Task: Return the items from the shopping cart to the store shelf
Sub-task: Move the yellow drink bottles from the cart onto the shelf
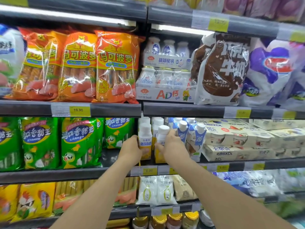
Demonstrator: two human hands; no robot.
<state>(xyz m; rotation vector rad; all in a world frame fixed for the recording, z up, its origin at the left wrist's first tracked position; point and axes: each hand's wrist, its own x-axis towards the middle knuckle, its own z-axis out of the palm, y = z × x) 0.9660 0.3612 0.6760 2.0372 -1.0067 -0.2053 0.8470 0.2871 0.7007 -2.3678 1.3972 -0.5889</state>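
1. The left hand [132,148] is wrapped around the lower body of a white-capped yogurt bottle [145,139] with a yellow base, standing upright at the front of the middle shelf [115,175]. The fingers are curled to the far side, so how tightly they grip cannot be told.
2. The right hand [171,143] is closed around a second yogurt bottle [162,134] just at 3 o'clock of the first; this one leans slightly toward 1 o'clock and looks not yet seated.
3. Risk: the tilted bottle, if let go before its base is flat, could topple toward the blue-and-white cartons [182,131] touching the hand's 3 o'clock side and knock them over.
4. Risk: both bottles stand near the shelf lip. A release too far forward, or a sleeve-free forearm dragging back across them, could tip one off toward 6 o'clock onto the white pouches [156,190] below.
5. Risk: more white-capped bottles [157,121] stand close behind at 12 o'clock; pushing hard could jam or tip that row.
6. The shopping cart is out of view.
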